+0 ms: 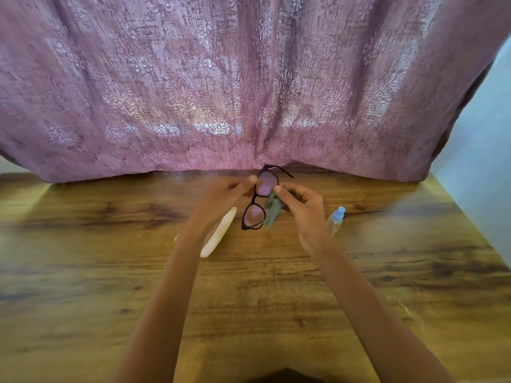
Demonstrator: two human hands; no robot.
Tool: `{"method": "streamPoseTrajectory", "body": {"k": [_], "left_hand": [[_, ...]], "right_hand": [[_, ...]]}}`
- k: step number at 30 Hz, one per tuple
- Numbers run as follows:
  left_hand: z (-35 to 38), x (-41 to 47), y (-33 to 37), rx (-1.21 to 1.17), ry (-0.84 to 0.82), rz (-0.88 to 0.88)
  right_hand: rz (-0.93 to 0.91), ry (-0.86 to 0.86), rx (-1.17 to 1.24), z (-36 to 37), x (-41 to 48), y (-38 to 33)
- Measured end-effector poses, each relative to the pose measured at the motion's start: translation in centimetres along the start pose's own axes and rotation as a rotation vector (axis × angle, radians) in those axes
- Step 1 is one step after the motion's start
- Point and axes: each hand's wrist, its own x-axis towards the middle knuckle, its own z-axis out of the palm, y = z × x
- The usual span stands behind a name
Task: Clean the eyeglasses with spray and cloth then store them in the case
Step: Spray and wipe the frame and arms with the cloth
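Between both hands: glasses (254,215), off table (265,294) | left hand (221,199) pinches upper rim | right hand (304,210) pinches cloth (272,212) on lens | case (222,233) under left wrist | spray (336,220) right of right hand

The eyeglasses (255,201) sit between the left fingers (250,180) and the right fingers (279,189), above the table (276,286). The cloth (272,212) hangs under the right fingers. The case (221,230) lies below the left fingers, and the spray bottle (336,220) is to the right of the right fingers.
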Motion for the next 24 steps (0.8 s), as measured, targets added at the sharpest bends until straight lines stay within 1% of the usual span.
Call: {"method": "streamPoseTrajectory", "body": {"k": [4,7,9,12,14,18,21,24], "left_hand": [[-0.9,-1.1,-2.4,-0.077,-0.180,-0.046],[-1.2,-1.6,-2.5,-0.097,-0.292,-0.052],[-1.1,-1.7,-2.5,-0.125,-0.330,-0.021],[-0.7,-1.7,-2.0,-0.147,-0.286,0.007],[-0.3,-1.5,-1.3,-0.174,-0.247,0.013],[0.0,-0.8,-0.8,-0.253,-0.169,-0.002],[0.4,-0.6,-0.4,-0.328,-0.108,-0.040],[0.7,-0.3,0.1,-0.395,-0.073,-0.095]], "right_hand": [[0.175,0.060,0.232,-0.8,1.2,-1.0],[0.311,0.100,0.328,-1.4,2.0,-1.6],[0.360,0.112,0.365,-1.5,2.4,-1.7],[0.394,0.110,0.425,-1.6,2.6,-1.8],[0.381,0.094,0.439,-1.8,2.7,-1.7],[0.375,0.020,0.359,-2.2,2.3,-0.9],[0.403,-0.012,0.318,-1.9,1.3,-0.6],[0.382,-0.032,0.332,-1.2,0.3,-0.6]]}}
